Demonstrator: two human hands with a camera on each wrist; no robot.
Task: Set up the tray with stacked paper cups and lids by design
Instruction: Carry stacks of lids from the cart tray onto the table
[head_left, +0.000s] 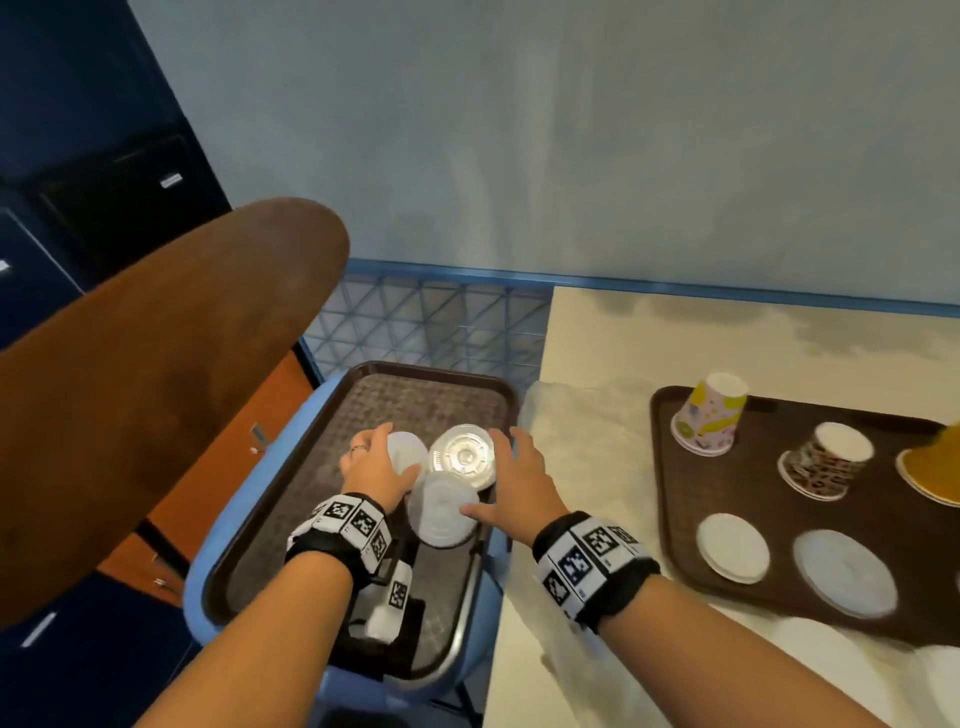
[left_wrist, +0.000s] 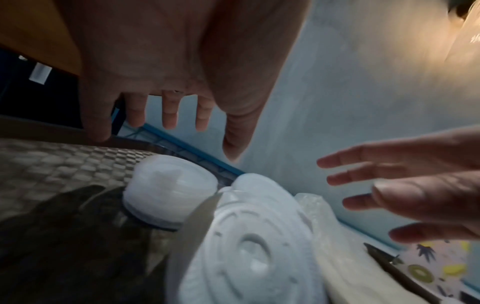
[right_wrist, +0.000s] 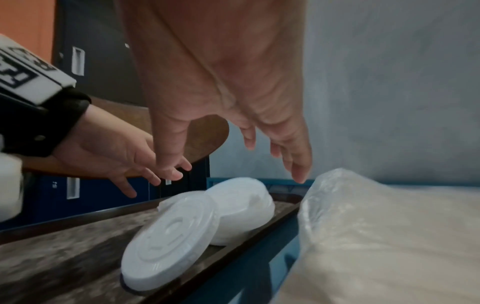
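White plastic lids sit in three stacks on the brown textured tray (head_left: 291, 499) in front of you: a small stack of white lids (head_left: 408, 451) at the left, a clear ribbed lid stack (head_left: 462, 457) beside it at the far right, and a larger white lid stack (head_left: 441, 512) nearer to you, tilted and leaning against the other two. Your left hand (head_left: 374, 467) hovers over the small stack with its fingers straight and spread, holding nothing in the wrist view. Your right hand (head_left: 517, 480) is just beside the clear stack and the tilted stack, fingers spread and relaxed; whether the thumb touches the tilted stack you cannot tell. That tray rests on a blue plastic seat (head_left: 208, 587). To your right, a cream table (head_left: 597, 353) carries a second brown tray (head_left: 670, 499) holding an upturned fruit-patterned paper cup (head_left: 709, 415), an upturned dark patterned paper cup (head_left: 826, 460), an orange cup (head_left: 935, 467) at the frame's edge, and two flat stacks of white lids (head_left: 732, 548). A crumpled clear plastic bag (head_left: 571, 415) lies between the two trays.
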